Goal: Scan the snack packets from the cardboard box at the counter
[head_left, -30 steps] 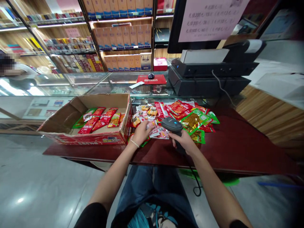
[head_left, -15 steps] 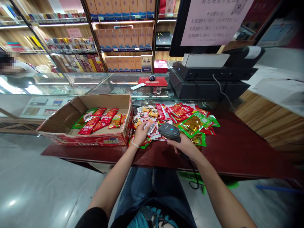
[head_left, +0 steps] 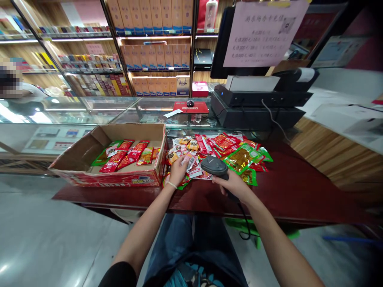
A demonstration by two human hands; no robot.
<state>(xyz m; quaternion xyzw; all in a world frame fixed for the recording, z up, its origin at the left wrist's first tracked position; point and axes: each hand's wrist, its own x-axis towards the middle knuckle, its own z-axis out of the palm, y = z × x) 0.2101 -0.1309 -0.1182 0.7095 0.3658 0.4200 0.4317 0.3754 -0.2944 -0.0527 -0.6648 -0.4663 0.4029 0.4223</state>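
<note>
My right hand grips a black barcode scanner, its head pointing left over a heap of snack packets on the dark red table. My left hand holds a small pink and white packet up in front of the scanner head. The packet is tilted and sits just left of the scanner. A black cable hangs from the scanner below the table edge.
An open cardboard box with red and green packets stands left of the heap. Behind are a glass counter, a black till with printer, a screen with a paper notice, and goods shelves. A person stands far left.
My left hand lifted the small packet off the heap and turned it toward the scanner. The scanner drew slightly back toward me. The view tipped downward a little.
</note>
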